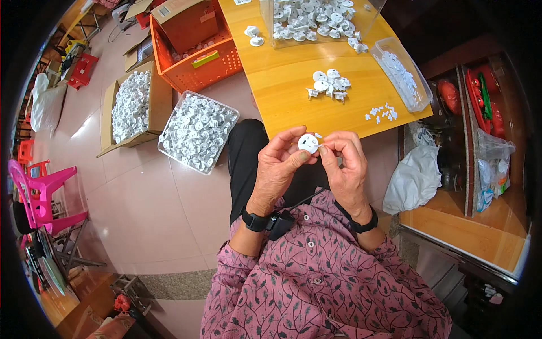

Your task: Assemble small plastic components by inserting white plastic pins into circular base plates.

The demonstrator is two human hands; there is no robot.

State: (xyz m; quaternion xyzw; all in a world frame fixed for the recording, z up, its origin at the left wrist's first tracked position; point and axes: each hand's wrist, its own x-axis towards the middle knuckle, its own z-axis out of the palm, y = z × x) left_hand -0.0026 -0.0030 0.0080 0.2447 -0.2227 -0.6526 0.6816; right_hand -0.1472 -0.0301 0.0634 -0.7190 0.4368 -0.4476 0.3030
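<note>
My left hand (284, 161) is closed around the rim of a round white plastic part (308, 143), its flat face with a small dark slot turned up. At the part's right edge my right hand (345, 158) pinches a small white plastic piece (320, 146), mostly hidden by the fingertips. Just beyond the hands, on the yellow table (282, 90), lie a small heap of similar round parts (329, 85) and a scatter of tiny white pieces (382, 113). A clear tray (420, 100) of more tiny pieces sits by the table's right edge.
A clear bin (361, 34) full of round parts stands at the table's far side. Left of my knee are a filled clear tub (210, 164), a cardboard box (108, 116) and an orange crate (186, 78). A pink chair (53, 186) stands far left, an open cabinet (451, 223) right.
</note>
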